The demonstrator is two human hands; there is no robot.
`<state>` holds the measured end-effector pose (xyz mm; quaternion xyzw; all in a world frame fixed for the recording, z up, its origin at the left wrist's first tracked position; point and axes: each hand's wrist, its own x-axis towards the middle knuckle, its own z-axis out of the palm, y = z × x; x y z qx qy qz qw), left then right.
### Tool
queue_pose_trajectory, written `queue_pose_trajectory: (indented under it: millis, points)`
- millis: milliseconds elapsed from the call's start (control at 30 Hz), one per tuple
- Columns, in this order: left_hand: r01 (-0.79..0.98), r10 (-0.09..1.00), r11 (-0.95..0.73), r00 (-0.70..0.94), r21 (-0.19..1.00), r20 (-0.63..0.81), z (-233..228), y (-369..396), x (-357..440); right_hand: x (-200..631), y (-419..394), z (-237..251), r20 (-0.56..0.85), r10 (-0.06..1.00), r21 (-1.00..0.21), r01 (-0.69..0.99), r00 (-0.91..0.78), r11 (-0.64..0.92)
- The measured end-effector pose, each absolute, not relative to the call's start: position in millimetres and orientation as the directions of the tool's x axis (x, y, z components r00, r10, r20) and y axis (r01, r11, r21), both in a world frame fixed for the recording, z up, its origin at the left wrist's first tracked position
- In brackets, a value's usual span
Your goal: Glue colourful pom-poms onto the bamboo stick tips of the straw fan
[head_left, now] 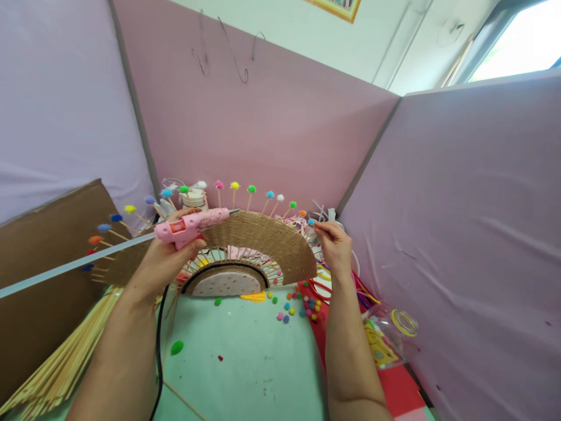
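Note:
My left hand (169, 257) grips a pink glue gun (193, 225), nozzle pointing right over the top of a fan-shaped craft piece (263, 240) woven from brown twine on wooden sticks. Small coloured pom-poms (234, 186) cap the stick ends along its arc. My right hand (333, 242) pinches a blue pom-pom (311, 222) at the end of a stick on the fan's right side. A white dotted half-round base (228, 283) sits at the fan's centre.
Loose pom-poms (291, 307) lie scattered on the green table (245, 362). A bundle of wooden sticks (61, 365) lies at the left, beside a brown board (39, 269). A clear jar (390, 336) and red sheet (394, 386) sit at right. Pink partition walls (460, 234) enclose the desk.

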<state>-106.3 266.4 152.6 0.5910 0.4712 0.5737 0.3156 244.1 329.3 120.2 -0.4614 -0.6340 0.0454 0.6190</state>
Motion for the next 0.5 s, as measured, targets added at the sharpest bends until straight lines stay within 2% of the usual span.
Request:
queue_pose_trajectory:
  millis: [500]
  points:
    - [0.223, 0.906, -0.377, -0.115, 0.899, 0.409, 150.5, 267.1, -107.9, 247.8, 333.2, 117.7, 0.718, 0.678, -0.645, 0.52, 0.159, 0.561]
